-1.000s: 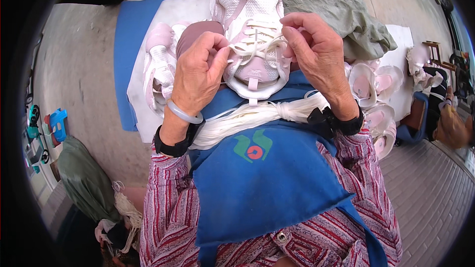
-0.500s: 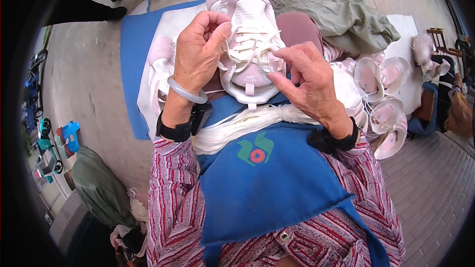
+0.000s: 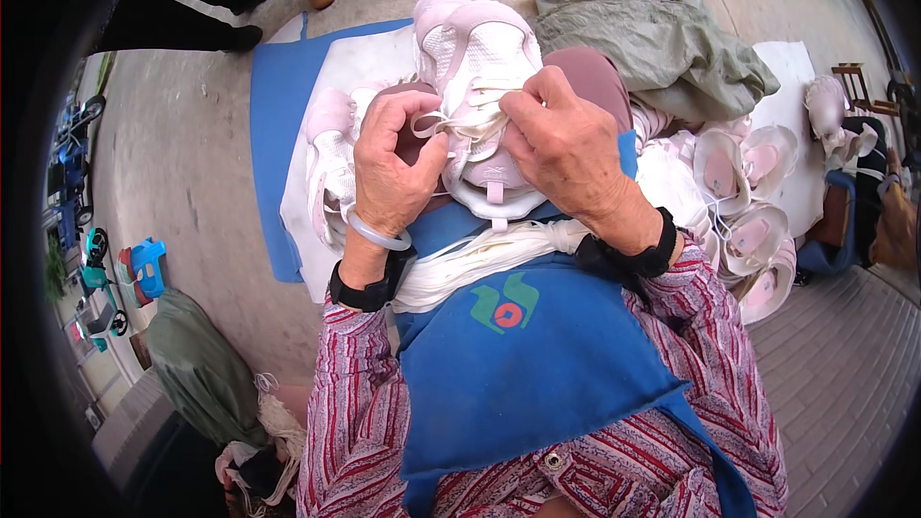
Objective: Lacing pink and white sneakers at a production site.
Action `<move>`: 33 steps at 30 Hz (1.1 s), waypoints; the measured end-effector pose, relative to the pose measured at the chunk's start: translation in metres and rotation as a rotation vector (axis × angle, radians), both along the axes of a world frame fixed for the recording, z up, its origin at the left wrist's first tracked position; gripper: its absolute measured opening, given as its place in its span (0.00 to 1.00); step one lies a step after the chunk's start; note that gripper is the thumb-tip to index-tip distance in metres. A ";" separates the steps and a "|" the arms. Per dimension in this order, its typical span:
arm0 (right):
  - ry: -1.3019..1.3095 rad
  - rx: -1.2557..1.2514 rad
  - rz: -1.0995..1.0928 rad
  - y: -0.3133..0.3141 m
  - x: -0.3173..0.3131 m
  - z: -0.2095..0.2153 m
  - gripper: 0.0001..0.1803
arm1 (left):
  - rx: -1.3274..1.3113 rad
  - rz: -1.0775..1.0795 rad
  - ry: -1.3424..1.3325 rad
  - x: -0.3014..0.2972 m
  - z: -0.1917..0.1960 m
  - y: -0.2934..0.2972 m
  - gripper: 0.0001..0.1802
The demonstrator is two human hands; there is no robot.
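A pale pink and white sneaker [image 3: 489,43] lies on my lap, its heel with a pull tab toward me. White shoelaces [image 3: 470,122] criss-cross its tongue and hang loose near the ankle opening. On the left side of the laces, my left hand [image 3: 398,158] has its thumb and forefinger curled round a loop of lace. My right hand [image 3: 568,139] pinches the lace from the other side, its fingertips partly hidden behind the knuckles. A bundle of white laces [image 3: 489,254] lies across my blue apron [image 3: 537,364], just below the heel.
More pink and white sneakers [image 3: 331,149] lie at left on a white and blue sheet [image 3: 278,153]. Several shoes [image 3: 743,173] are piled at right. A grey-green cloth [image 3: 662,38] lies beyond. Another person's legs [image 3: 182,0] stand far left; another person's hand [image 3: 892,216] shows far right.
My right hand has moved in to the laces and closed on one. My left hand has dropped slightly, with a lace loop now at its fingers. The whole view has shifted a little.
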State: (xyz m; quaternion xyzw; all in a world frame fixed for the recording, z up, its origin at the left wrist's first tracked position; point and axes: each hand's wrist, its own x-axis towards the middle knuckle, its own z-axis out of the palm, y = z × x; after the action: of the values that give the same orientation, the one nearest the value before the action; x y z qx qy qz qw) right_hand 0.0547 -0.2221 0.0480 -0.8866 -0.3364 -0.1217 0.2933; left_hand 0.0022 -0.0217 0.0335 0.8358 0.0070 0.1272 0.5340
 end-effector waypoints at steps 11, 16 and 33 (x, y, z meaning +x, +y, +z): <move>0.180 0.001 0.122 -0.002 0.010 0.014 0.12 | 0.091 -0.115 -0.096 0.022 -0.003 0.000 0.06; 0.214 0.233 -0.026 -0.002 0.022 0.001 0.06 | 0.009 -0.163 0.088 0.037 0.003 -0.004 0.07; 0.298 0.424 -0.121 -0.006 0.047 -0.001 0.11 | -0.331 0.049 0.161 0.073 -0.023 0.023 0.16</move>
State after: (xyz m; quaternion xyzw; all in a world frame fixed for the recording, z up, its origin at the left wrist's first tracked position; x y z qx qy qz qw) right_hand 0.1018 -0.2278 0.0470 -0.8320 -0.2029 -0.0748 0.5108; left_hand 0.0749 0.0012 0.0108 0.7436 0.0908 0.0697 0.6587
